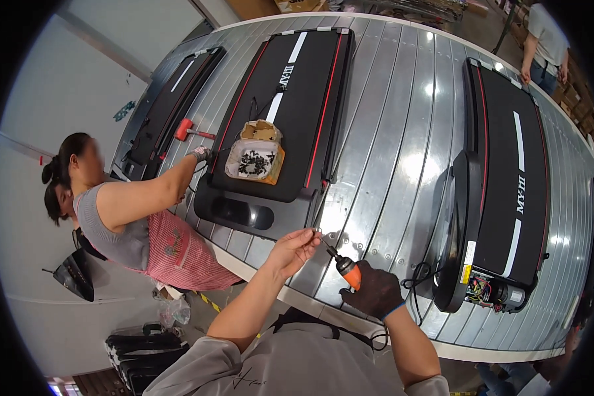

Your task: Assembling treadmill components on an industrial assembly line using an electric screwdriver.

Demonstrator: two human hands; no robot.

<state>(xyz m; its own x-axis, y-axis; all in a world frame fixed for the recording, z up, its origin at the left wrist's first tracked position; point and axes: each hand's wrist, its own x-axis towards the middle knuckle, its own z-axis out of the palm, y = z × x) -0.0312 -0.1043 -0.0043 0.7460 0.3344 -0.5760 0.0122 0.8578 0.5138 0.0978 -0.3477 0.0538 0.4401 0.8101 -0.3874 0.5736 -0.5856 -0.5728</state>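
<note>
My right hand point(376, 292), in a dark glove, is closed round an orange and black power screwdriver point(348, 270). The tool's thin bit points up and left over the metal slats. At the bit's tip are the pinched fingers of my bare left hand point(296, 252); whatever they hold is too small to make out. Just beyond them lies a black treadmill point(310, 112) with red edge lines and a white stripe. An open cardboard box point(272, 173), lined with plastic and holding small black screws, rests on its belt.
Another treadmill point(501, 165), its motor and wires point(492, 292) exposed, lies at the right; a third point(168, 99) lies far left. A red mallet point(185, 129) is near a co-worker point(122, 211), whose gloved hand touches the middle treadmill. Another person point(546, 49) stands at the far right.
</note>
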